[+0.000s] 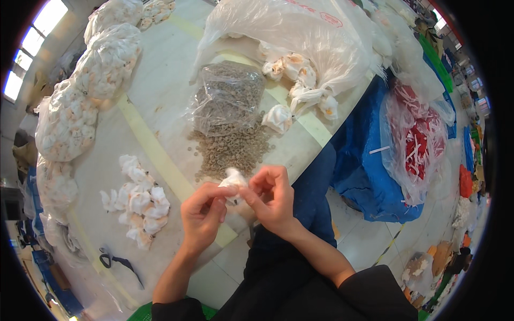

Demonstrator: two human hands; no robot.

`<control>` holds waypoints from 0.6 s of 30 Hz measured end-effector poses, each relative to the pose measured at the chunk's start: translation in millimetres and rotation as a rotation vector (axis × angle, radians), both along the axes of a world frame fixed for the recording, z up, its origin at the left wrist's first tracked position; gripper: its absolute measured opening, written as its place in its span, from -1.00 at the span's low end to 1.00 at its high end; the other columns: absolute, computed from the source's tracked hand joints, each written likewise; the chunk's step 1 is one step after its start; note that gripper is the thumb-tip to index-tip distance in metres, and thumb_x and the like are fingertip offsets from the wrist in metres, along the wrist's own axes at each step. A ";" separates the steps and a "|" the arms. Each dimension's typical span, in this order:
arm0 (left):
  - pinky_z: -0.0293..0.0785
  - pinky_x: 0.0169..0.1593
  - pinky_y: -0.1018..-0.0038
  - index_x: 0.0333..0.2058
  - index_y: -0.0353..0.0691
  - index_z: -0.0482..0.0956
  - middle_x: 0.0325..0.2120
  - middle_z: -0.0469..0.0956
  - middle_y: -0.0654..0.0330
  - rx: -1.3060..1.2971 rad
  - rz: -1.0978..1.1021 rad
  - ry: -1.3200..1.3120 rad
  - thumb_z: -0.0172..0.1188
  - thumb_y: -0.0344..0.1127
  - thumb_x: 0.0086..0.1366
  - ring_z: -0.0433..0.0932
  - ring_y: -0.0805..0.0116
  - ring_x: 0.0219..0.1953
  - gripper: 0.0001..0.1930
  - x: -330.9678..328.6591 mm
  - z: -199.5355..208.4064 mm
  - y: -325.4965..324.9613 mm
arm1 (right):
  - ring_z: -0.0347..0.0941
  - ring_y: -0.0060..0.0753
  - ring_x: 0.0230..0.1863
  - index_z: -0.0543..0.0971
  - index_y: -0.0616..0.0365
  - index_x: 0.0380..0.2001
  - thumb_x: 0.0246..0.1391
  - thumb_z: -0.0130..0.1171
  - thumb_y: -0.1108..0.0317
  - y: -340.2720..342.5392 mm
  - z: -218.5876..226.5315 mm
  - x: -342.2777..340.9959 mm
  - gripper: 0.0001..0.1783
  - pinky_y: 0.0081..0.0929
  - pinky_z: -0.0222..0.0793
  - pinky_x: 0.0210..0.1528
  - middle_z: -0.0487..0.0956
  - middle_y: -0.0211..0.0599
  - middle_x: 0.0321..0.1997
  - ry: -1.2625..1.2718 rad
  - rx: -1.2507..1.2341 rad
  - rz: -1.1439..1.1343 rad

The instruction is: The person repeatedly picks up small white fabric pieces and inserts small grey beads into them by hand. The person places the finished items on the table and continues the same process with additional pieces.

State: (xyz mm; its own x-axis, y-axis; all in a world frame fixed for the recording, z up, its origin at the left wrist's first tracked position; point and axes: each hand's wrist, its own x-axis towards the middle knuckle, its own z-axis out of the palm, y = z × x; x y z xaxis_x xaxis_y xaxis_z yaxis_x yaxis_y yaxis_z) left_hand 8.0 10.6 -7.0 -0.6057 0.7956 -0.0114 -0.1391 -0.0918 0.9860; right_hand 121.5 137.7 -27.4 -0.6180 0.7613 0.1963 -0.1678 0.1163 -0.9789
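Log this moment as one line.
left hand: pinching white piece | right hand: at same piece | small rings: piled on table

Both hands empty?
No: the left hand pinches a small white piece just below the pile of loose rings in the view.

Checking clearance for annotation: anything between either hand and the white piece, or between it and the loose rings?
Nothing visible: the left hand pinches the white piece, the right hand is close against it, and the loose rings lie just beyond.
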 end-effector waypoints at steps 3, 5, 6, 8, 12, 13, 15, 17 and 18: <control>0.39 -0.40 0.65 -0.09 -0.39 0.69 -0.17 0.63 0.15 -0.037 0.021 0.039 0.06 -0.67 0.43 0.48 0.60 -0.45 -0.77 0.7 0.0 -3.7 | 0.40 -0.66 -0.58 0.55 0.14 -0.27 0.13 0.49 0.40 8.1 -0.6 12.4 -0.74 -0.66 0.26 -0.56 0.54 -0.41 -0.44 -0.048 0.329 0.063; 0.41 -0.39 0.64 -0.08 -0.38 0.69 -0.18 0.63 0.15 -0.043 0.016 0.090 0.07 -0.67 0.42 0.50 0.59 -0.43 -0.76 2.4 2.2 -3.2 | 0.47 -0.51 -0.56 0.58 0.13 -0.24 0.09 0.52 0.32 11.2 4.1 9.6 -0.71 -0.53 0.36 -0.54 0.56 -0.38 -0.39 -0.093 0.520 0.106; 0.42 -0.38 0.64 -0.07 -0.38 0.69 -0.19 0.63 0.16 -0.046 0.012 0.117 0.08 -0.68 0.42 0.51 0.59 -0.43 -0.76 2.7 3.0 -2.7 | 0.51 -0.44 -0.55 0.59 0.13 -0.23 0.07 0.53 0.29 12.1 6.4 8.5 -0.69 -0.47 0.41 -0.53 0.57 -0.37 -0.37 -0.114 0.616 0.126; 0.44 -0.37 0.64 -0.04 -0.38 0.68 -0.18 0.63 0.16 -0.057 0.012 0.186 0.10 -0.68 0.40 0.53 0.59 -0.42 -0.75 2.4 3.3 -4.0 | 0.56 -0.33 -0.52 0.61 0.13 -0.25 0.09 0.49 0.33 10.0 10.1 6.6 -0.74 -0.40 0.45 -0.51 0.58 -0.35 -0.36 -0.153 0.667 0.088; 0.46 -0.36 0.63 0.02 -0.36 0.66 -0.16 0.64 0.16 -0.138 0.039 0.245 0.17 -0.64 0.36 0.53 0.62 -0.42 -0.72 2.3 7.5 -4.5 | 0.57 -0.28 -0.51 0.60 0.14 -0.30 0.14 0.44 0.37 10.3 13.2 8.1 -0.81 -0.38 0.44 -0.51 0.57 -0.32 -0.38 -0.195 0.617 0.089; 0.47 -0.36 0.63 0.03 -0.36 0.65 -0.16 0.65 0.16 -0.115 0.060 0.210 0.20 -0.62 0.35 0.53 0.62 -0.42 -0.71 3.1 9.4 -3.7 | 0.57 -0.26 -0.51 0.59 0.14 -0.31 0.15 0.43 0.38 10.8 12.9 9.3 -0.82 -0.37 0.44 -0.50 0.57 -0.32 -0.39 -0.197 0.577 0.098; 0.48 -0.35 0.63 0.05 -0.36 0.64 -0.17 0.66 0.17 -0.073 0.102 0.141 0.26 -0.57 0.33 0.52 0.63 -0.41 -0.69 5.7 15.2 -0.6 | 0.56 -0.22 -0.51 0.58 0.15 -0.33 0.16 0.41 0.38 12.0 15.9 10.6 -0.83 -0.34 0.43 -0.50 0.57 -0.29 -0.40 -0.189 0.520 0.129; 0.50 -0.34 0.58 0.04 -0.34 0.64 -0.19 0.66 0.16 -0.037 0.144 0.250 0.29 -0.52 0.32 0.54 0.56 -0.42 -0.69 5.9 25.4 8.1 | 0.55 -0.18 -0.51 0.57 0.16 -0.34 0.19 0.39 0.38 13.9 18.5 12.0 -0.83 -0.32 0.42 -0.49 0.57 -0.27 -0.41 -0.184 0.510 0.168; 0.50 -0.34 0.55 0.02 -0.33 0.64 -0.21 0.66 0.16 -0.041 0.102 0.331 0.31 -0.49 0.31 0.55 0.51 -0.43 -0.70 4.1 24.4 8.5 | 0.55 -0.17 -0.51 0.57 0.16 -0.34 0.20 0.38 0.38 15.2 19.4 12.6 -0.84 -0.30 0.42 -0.49 0.57 -0.26 -0.41 -0.182 0.529 0.192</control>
